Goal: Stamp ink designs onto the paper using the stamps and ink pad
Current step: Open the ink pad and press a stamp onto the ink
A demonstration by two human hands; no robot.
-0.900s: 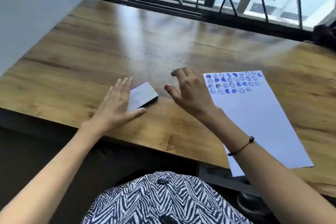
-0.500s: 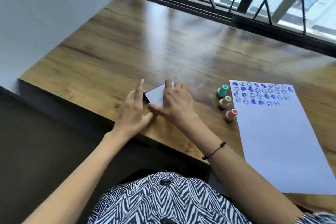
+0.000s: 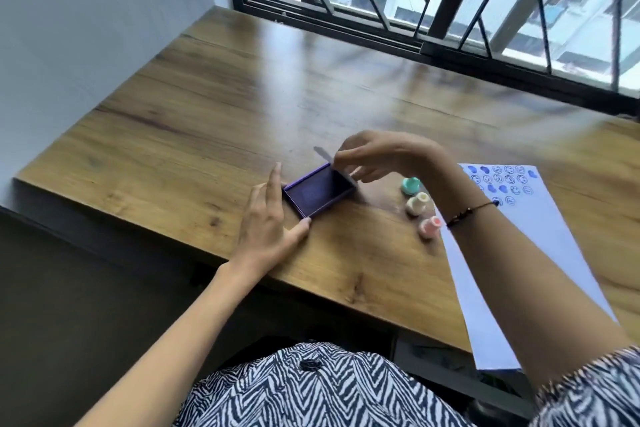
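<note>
A purple ink pad point(image 3: 317, 196) lies open near the front of the wooden table point(image 3: 194, 135). My left hand point(image 3: 268, 222) steadies its base, fingers spread against the left edge. My right hand point(image 3: 377, 158) pinches the raised lid point(image 3: 325, 158) and holds it tilted up over the pad's far side. To the right of the pad stand three small stamps: a teal stamp point(image 3: 410, 185), a cream stamp point(image 3: 418, 203) and a pink stamp point(image 3: 428, 227). White paper point(image 3: 512, 274) with rows of blue stamped marks at its top lies at the right, partly under my right forearm.
A white wall borders the table on the left. A barred window point(image 3: 450, 3) runs along the far edge. The table's front edge is close to the ink pad. My zebra-patterned clothing point(image 3: 311, 388) fills the bottom of the view.
The ink pad was closed with both hands on it; now its lid is lifted by my right hand and the purple pad shows. The view has shifted left and closer.
</note>
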